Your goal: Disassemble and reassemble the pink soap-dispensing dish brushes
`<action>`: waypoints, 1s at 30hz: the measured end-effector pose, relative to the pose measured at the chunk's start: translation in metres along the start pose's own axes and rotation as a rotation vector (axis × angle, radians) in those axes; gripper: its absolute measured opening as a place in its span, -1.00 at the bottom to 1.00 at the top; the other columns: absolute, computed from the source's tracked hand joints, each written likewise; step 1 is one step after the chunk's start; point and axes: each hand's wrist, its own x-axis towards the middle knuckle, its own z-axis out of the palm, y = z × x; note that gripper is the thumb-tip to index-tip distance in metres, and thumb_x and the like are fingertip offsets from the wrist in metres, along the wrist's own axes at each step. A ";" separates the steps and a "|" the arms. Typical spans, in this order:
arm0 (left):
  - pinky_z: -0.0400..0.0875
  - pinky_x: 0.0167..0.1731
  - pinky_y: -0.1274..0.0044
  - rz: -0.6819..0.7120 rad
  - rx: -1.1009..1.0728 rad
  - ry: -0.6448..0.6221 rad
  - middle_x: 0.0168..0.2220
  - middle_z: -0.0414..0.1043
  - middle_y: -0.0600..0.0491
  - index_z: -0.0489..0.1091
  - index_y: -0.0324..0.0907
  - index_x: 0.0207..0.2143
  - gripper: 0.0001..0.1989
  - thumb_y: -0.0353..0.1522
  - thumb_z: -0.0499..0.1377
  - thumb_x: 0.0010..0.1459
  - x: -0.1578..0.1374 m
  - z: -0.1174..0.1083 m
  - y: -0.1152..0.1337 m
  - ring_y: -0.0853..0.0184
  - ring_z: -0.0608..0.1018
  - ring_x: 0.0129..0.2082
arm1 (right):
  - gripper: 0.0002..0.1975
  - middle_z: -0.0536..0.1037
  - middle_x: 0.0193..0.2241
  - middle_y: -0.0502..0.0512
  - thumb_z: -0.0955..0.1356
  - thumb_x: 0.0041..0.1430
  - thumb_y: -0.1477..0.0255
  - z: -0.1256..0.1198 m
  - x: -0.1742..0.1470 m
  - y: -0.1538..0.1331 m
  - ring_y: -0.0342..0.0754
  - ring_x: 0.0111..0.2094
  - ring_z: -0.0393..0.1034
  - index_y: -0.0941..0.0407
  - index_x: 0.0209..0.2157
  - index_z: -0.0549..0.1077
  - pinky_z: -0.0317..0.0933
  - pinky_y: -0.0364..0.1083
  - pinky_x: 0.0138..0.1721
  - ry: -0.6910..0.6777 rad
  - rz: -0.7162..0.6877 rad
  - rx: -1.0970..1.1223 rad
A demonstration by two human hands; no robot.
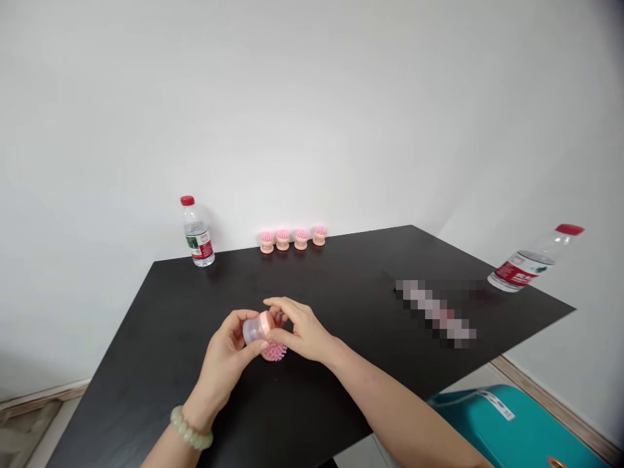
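Observation:
Above the near part of the table, my left hand (227, 348) wraps around a small clear plastic cup (253, 329) with a peach collar, held tilted. My right hand (303, 330) reaches in from the other side, its thumb and curled fingers around the collar end; the fingertips are partly hidden. Just below the cup, a pink bristle brush head (275, 352) shows, bristles facing right and partly covered by the cup and my left thumb. Whether it touches the cup, I cannot tell.
Several pink-bristled scrub brushes (283, 240) stand in a row by the wall. A water bottle (199, 240) is at the back left, another bottle (521, 270) at the right edge. A pixelated object (433, 312) lies on the black table (341, 286). A teal stool (517, 429) stands at lower right.

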 end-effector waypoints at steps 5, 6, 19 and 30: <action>0.45 -0.20 0.43 0.049 0.085 0.034 -0.21 0.52 0.06 0.43 -0.11 -0.15 -0.54 -0.27 0.46 -0.13 0.002 -0.001 -0.008 0.22 0.55 -0.24 | -0.54 0.54 -0.18 0.15 0.35 0.28 0.10 -0.003 0.003 -0.001 0.02 -0.18 0.44 0.10 0.06 0.41 0.40 0.05 -0.13 0.041 -0.032 -0.030; 0.45 -0.20 0.43 0.054 0.084 0.055 -0.21 0.51 0.06 0.42 -0.11 -0.15 -0.53 -0.27 0.46 -0.14 0.002 -0.002 -0.009 0.22 0.55 -0.24 | -0.52 0.54 -0.13 0.18 0.36 0.26 0.09 -0.003 0.004 -0.004 0.06 -0.11 0.42 0.10 0.08 0.39 0.39 0.08 -0.08 0.052 -0.070 -0.030; 0.44 -0.11 0.35 0.098 0.146 0.115 -0.17 0.52 0.03 0.41 -0.11 -0.14 -0.55 -0.38 0.42 -0.13 0.002 -0.003 -0.012 0.16 0.56 -0.16 | -0.52 0.54 -0.12 0.15 0.41 0.24 0.26 -0.001 0.003 -0.002 0.09 -0.04 0.38 0.07 0.14 0.33 0.33 0.12 -0.01 0.029 -0.051 -0.061; 0.43 -0.08 0.32 0.112 0.168 0.063 -0.15 0.49 0.05 0.37 -0.07 -0.12 -0.56 -0.41 0.39 -0.09 0.002 -0.002 -0.012 0.14 0.57 -0.14 | -0.61 0.49 -0.25 0.07 0.43 0.16 0.43 -0.002 0.004 -0.014 0.03 -0.18 0.38 0.08 0.03 0.39 0.34 0.03 -0.13 -0.039 0.063 -0.084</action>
